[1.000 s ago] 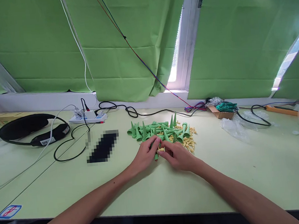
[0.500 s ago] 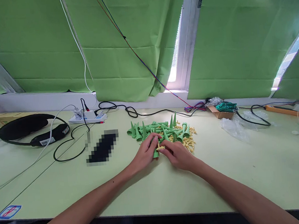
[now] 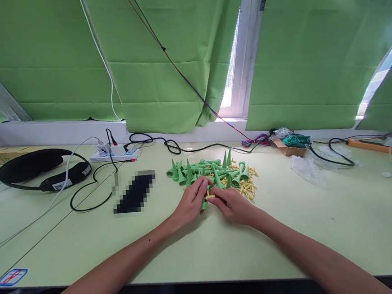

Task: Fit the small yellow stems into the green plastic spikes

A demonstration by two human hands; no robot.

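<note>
Close together at the near edge of a heap, my two hands work on small plastic parts. My left hand [image 3: 191,202] is closed around a green plastic cone [image 3: 204,205], whose wide end shows below the fingers. Pinched in my right hand [image 3: 233,204] is a small yellow plastic piece [image 3: 210,196], held against the green cone; the fingers hide where they meet. Behind the hands lies a pile of green cones [image 3: 200,166], some standing point up and others on their sides. Loose yellow pieces [image 3: 248,189] are scattered at the pile's right side.
On the left of the table [image 3: 225,258] are a black padded neckband-like device [image 3: 48,170], a white power strip [image 3: 115,154] and a blurred-out dark object [image 3: 134,192]. A small cardboard box [image 3: 289,148], plastic bags [image 3: 306,170] and an orange strip [image 3: 379,146] lie right. Cables run along the back.
Both hands stay in nearly the same place. The yellow piece has shifted slightly against the green cone, and the cone's wide end has tilted a little.
</note>
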